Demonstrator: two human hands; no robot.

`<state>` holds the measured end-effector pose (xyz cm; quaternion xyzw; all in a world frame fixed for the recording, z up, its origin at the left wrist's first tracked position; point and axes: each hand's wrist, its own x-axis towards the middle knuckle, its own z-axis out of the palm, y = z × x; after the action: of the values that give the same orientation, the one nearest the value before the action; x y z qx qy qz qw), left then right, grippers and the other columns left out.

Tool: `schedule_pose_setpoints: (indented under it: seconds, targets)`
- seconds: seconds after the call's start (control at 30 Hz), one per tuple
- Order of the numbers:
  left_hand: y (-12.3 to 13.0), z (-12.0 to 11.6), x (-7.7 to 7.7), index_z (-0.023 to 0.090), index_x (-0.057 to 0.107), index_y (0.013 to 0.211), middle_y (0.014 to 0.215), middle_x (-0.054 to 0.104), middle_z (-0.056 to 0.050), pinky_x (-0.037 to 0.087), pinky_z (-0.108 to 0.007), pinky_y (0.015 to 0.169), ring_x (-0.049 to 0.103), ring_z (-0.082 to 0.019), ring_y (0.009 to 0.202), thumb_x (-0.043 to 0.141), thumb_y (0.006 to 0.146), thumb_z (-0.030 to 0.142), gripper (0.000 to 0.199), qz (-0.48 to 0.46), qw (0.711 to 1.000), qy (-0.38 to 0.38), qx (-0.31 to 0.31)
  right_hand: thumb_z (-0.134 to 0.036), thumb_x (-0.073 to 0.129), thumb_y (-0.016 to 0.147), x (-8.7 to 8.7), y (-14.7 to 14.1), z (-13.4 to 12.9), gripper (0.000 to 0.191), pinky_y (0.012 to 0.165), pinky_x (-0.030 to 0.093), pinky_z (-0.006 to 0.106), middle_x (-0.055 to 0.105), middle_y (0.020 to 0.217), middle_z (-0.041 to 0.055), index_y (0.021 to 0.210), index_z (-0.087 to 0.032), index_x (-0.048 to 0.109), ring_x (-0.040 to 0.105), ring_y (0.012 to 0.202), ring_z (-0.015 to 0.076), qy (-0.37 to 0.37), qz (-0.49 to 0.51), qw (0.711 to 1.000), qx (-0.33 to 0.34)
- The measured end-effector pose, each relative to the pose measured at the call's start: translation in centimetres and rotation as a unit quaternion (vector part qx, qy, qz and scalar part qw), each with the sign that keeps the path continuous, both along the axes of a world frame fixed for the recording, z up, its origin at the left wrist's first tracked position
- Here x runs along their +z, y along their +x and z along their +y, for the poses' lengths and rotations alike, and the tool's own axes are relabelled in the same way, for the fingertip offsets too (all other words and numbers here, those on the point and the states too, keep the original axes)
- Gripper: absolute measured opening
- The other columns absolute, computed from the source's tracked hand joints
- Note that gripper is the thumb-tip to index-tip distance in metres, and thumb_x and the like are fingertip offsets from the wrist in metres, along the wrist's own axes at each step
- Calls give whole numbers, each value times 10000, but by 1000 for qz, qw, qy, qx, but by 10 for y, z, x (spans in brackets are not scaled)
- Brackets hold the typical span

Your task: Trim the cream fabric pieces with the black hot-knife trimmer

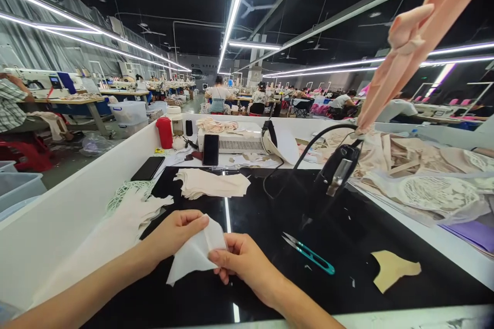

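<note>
A small white fabric piece (195, 254) is held up over the glossy black work surface (270, 282). My left hand (181, 231) pinches its upper edge between thumb and fingers. On its right side, the thumb and curled fingers of my right hand (241, 259) grip the same piece. Beyond the hands lies a stack of cream fabric pieces (212, 183). Teal thread snips (311, 254) rest to the right of my right hand, and a yellowish cut pattern piece (395, 269) lies farther right. More pale pieces (123, 226) are piled at the left.
A black handheld tool (337, 172) with a cord hangs from knotted peach fabric (409, 46) at the right. Behind are phones (210, 150), a red container (164, 132) and a white visor (283, 144). Beige garments (420, 164) are heaped right. People sit at distant sewing tables.
</note>
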<state>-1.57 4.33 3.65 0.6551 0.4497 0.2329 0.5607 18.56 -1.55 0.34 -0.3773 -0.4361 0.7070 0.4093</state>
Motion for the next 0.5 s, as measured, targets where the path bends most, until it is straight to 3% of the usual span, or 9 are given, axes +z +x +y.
schedule_pose_setpoints:
  seconds: [0.17,0.33,0.37,0.43,0.5]
  targets:
    - [6,-4,6,175,693,755,674,572,11,332,-252,565,472,-144,622,637,842,762,597,59,993,63,-81,-546,928,704,3,-1,-4,517,849,510,316,750,894,49,1026,-165,791,672,833,165,-3,85,996,-31]
    - [-6,1,27,231,796,917,837,723,-4,417,-268,677,615,-204,775,607,928,583,399,138,973,137,-121,-574,950,637,7,6,15,517,881,527,365,751,879,61,908,-163,793,658,840,190,22,74,984,-161]
    - [-12,3,30,262,802,983,906,755,-5,437,-276,720,651,-223,834,593,945,550,358,167,964,174,-114,-578,941,647,8,9,17,507,874,522,365,755,893,58,914,-171,796,652,844,191,35,60,981,-179]
    - [-28,4,34,312,789,1053,967,774,-12,471,-295,776,692,-245,882,506,991,555,378,253,912,308,-96,-565,920,685,13,18,18,452,871,504,360,764,923,49,930,-200,812,643,861,194,69,22,976,-204]
    - [-44,1,32,325,781,1037,890,756,-28,487,-305,753,702,-251,838,430,1027,582,434,306,869,378,-93,-508,914,713,17,27,12,336,857,486,355,766,890,34,879,-227,834,635,846,196,104,-27,972,-207]
